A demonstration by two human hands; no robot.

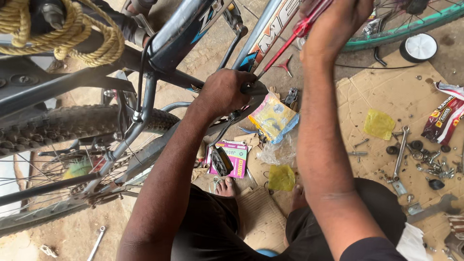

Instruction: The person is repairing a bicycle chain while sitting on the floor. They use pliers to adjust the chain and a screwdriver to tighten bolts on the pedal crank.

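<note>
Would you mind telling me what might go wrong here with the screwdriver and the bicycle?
The screwdriver tip sits right beside the left hand, so a slip could jab it. Bare feet rest near loose nuts and bolts on the cardboard. The right hand presses downward, so the frame could shift.

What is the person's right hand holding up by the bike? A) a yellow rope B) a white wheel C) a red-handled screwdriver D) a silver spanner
C: the right hand grips a red-handled screwdriver whose shaft slants down to the bike part under the left hand.
</note>
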